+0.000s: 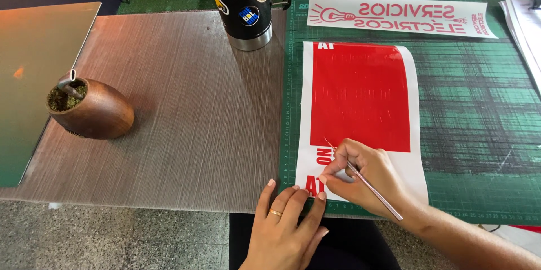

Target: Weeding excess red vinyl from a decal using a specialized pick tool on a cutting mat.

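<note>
A white sheet covered with red vinyl (360,95) lies on a green cutting mat (479,112). Cut letters show faintly in the red area, and red letters stand bare on the white backing at its near left corner. My right hand (366,177) grips a thin metal weeding tool (366,182) like a pen, its tip at the lower left edge of the red area. My left hand (287,225), with a ring on one finger, presses flat with fingers spread on the sheet's near left corner.
A second white sheet with red lettering (400,17) lies at the mat's far edge. A black flask with stickers (245,5) stands at the back. A brown gourd cup with a metal straw (93,109) sits left, beside a closed laptop (34,72).
</note>
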